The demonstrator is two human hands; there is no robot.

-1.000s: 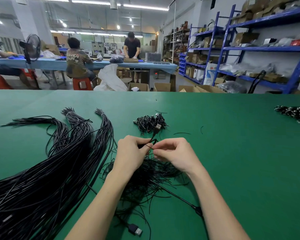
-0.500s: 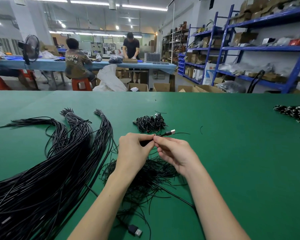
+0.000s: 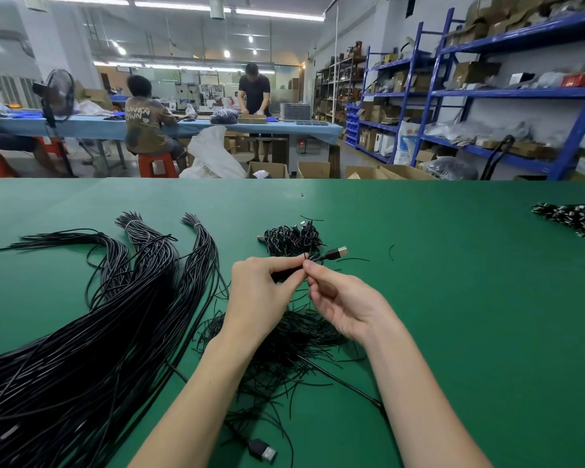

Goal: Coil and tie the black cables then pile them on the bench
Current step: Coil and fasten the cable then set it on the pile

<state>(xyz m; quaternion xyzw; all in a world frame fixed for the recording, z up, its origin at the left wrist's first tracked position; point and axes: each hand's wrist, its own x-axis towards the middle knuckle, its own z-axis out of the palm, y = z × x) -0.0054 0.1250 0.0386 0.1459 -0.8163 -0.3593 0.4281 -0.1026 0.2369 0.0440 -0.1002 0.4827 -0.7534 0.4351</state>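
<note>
A coiled cable point(image 3: 286, 274) is held above the green bench point(image 3: 453, 315), just past centre; it is gripped by the left hand point(image 3: 260, 295), whose thumb and fingers are curled round the coil, so that most of it is hidden; its USB plug point(image 3: 335, 253) juts out toward 2 o'clock. A thin tie point(image 3: 307, 259) at the coil's neck is pinched between thumb and forefinger of the right hand point(image 3: 343, 305) (the remaining fingers are loosely curled, palm up); the two hands are touching at the fingertips. At 12 o'clock from the hands, a small pile point(image 3: 293, 238) of coiled cables is seen on the bench; a loose heap of ties point(image 3: 284, 346) lies beneath the wrists, toward 6 o'clock; long bundles point(image 3: 92, 332) of uncoiled cables are spread from 9 to 7 o'clock; a single plug point(image 3: 262, 450) lies near the front edge at 6 o'clock; another dark heap point(image 3: 574, 219) is seen at 2 o'clock, well apart, too small to be made out.
</note>
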